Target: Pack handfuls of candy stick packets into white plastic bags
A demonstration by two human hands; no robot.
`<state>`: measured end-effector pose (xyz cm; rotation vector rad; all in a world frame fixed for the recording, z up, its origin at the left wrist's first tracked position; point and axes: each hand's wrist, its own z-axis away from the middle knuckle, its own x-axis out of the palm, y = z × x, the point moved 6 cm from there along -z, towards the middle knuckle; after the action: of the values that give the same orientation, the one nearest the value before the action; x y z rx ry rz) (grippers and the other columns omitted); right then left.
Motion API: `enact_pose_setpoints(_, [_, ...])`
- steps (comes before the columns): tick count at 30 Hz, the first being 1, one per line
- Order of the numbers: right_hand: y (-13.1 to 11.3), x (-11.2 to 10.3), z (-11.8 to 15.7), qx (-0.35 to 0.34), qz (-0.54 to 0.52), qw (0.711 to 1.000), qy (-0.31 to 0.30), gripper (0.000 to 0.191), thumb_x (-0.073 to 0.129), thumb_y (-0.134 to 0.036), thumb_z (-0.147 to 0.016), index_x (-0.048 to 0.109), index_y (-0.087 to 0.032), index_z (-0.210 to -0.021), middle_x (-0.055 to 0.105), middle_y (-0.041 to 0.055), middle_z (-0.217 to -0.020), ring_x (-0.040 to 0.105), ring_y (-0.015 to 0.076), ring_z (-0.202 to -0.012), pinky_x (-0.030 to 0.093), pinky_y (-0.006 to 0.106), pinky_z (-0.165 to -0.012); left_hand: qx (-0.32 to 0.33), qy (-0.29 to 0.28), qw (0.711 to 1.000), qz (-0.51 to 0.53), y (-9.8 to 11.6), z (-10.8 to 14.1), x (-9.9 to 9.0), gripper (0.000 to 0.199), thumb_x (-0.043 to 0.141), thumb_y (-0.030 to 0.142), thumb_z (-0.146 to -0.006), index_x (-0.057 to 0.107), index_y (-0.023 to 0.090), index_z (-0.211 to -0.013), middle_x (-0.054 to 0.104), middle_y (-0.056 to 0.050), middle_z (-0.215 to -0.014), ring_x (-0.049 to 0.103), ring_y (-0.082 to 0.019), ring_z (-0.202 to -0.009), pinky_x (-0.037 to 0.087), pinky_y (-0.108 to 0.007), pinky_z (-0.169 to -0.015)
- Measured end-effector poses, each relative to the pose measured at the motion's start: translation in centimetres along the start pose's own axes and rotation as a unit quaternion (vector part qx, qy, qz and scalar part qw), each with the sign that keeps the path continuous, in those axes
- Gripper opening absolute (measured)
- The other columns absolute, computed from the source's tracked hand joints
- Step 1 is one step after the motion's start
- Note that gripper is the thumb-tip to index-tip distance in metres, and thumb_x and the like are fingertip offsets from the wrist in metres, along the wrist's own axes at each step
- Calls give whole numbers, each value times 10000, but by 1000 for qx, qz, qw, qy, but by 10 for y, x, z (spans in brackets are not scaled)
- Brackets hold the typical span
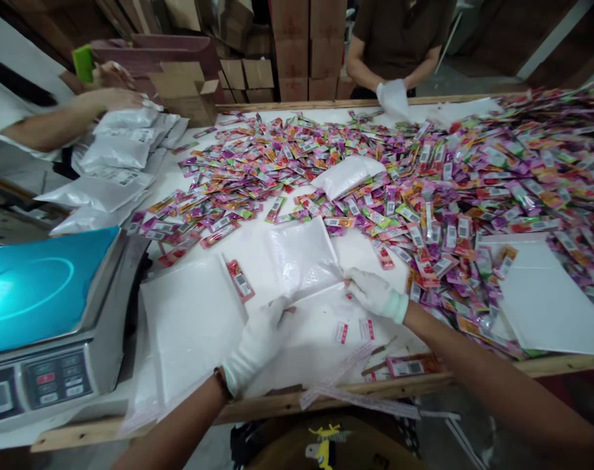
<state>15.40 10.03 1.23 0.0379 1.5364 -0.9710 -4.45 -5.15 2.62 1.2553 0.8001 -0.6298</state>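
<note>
A filled white mailer bag lies flat on the table in front of me. My left hand, in a white glove, is closed at the bag's near left corner. At its near right corner, my right hand, gloved too, pinches the edge between thumb and fingers. Flat white bags lie left of my left hand, with one small candy packet beside them. Torn adhesive strips and small red-and-white labels are on the table near my right forearm.
A scale with a blue top stands at left. Behind it are stacked filled bags and a co-worker's hand. Colourful packets cover the table's far and right parts; another filled bag rests on them. A person opposite holds a white bag.
</note>
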Motion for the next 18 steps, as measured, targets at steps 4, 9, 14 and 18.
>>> enact_pose_setpoints(4, [3,9,-27,139,54,989,-21,272,386,-236,-973,567,-152,-1157,709,97,-931,658,200,-803,431,293,-714,-112,18,994,6,-15,-29,-6,208,489,335,-910,591,184,-809,668,-45,-756,641,-202,-765,434,-305,-697])
enact_pose_setpoints(9, [1,14,-43,189,81,979,0,335,424,-268,-961,518,-148,-1259,720,128,-971,676,212,-811,420,291,-677,-200,91,955,198,-26,-38,-7,393,661,377,-780,523,193,-1098,633,-5,-816,590,-142,-627,415,-246,-554])
enact_pose_setpoints(14, [-2,15,-39,137,-15,990,20,457,498,-299,-912,474,-164,-1348,722,64,-887,652,189,-741,441,273,-660,-223,-72,831,504,-7,-18,0,347,735,419,-701,491,207,-826,359,110,-514,243,-45,-379,157,-184,-366])
enact_pose_setpoints(18, [11,-14,-43,51,-85,990,104,431,481,-272,-904,532,-164,-1318,702,52,-909,627,189,-796,486,311,-785,-186,-13,838,513,0,-31,-70,249,750,320,-671,530,204,-680,393,71,-495,349,-58,-399,260,-168,-364])
